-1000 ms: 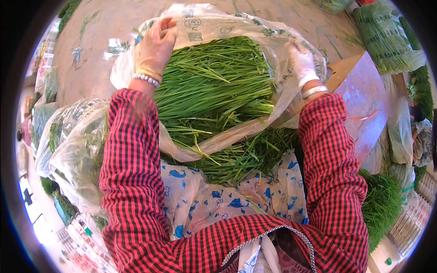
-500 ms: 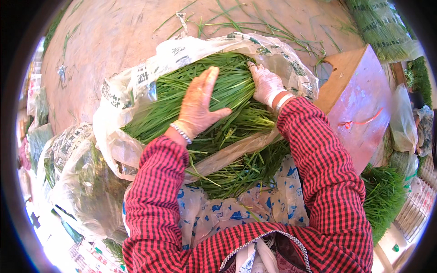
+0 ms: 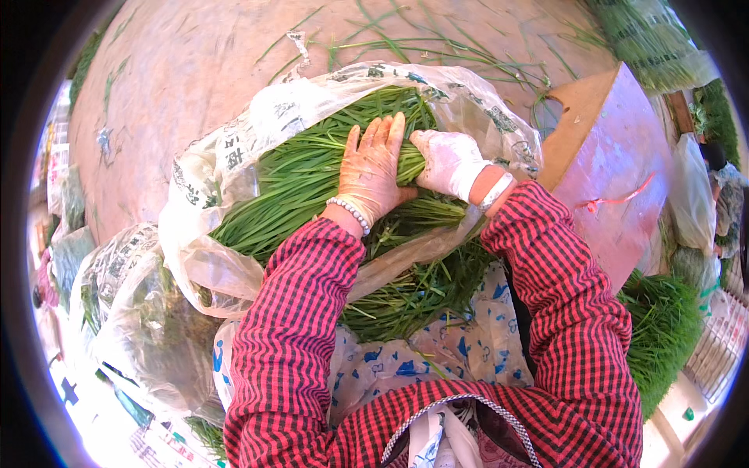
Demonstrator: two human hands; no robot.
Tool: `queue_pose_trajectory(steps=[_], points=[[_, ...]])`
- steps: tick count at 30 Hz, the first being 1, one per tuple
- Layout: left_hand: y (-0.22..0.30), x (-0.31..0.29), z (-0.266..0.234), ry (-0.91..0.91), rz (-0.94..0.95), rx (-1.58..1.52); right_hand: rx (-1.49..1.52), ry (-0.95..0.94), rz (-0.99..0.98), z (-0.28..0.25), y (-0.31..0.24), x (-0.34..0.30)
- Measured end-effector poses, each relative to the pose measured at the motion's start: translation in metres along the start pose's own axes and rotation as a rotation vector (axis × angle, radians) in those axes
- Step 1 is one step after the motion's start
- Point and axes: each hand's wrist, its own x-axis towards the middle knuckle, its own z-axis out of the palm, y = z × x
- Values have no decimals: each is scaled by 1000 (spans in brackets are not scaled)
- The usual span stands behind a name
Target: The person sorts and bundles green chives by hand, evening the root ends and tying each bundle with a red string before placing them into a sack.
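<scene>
Head view: both hands have come together mid-frame, left hand (image 3: 373, 173) and gloved right hand (image 3: 447, 161) now pressing flat, fingers spread, on the green chives (image 3: 289, 187) in the plastic bag (image 3: 211, 257).

Bare pinkish concrete floor (image 3: 195, 70) carries it all: the clear plastic bag (image 3: 226, 195) of greens lies on it, loose green stalks (image 3: 468, 54) just beyond the bag, cardboard box (image 3: 616, 156) right of it.

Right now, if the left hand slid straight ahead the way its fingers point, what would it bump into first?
The left hand lies flat on the greens, fingers pointing up-right. Sliding on, it would cross more greens, then likely meet the plastic bag rim. Depth is hard to judge.
</scene>
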Motion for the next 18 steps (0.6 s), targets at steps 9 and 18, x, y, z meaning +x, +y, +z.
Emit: queue_pose_trajectory(steps=[9, 18], points=[[-59, -21, -12, 107, -306, -986, 993, 196, 7, -62, 14, -7], [-64, -36, -28, 38, -335, -1434, 1423, 345, -11, 0, -38, 5]])
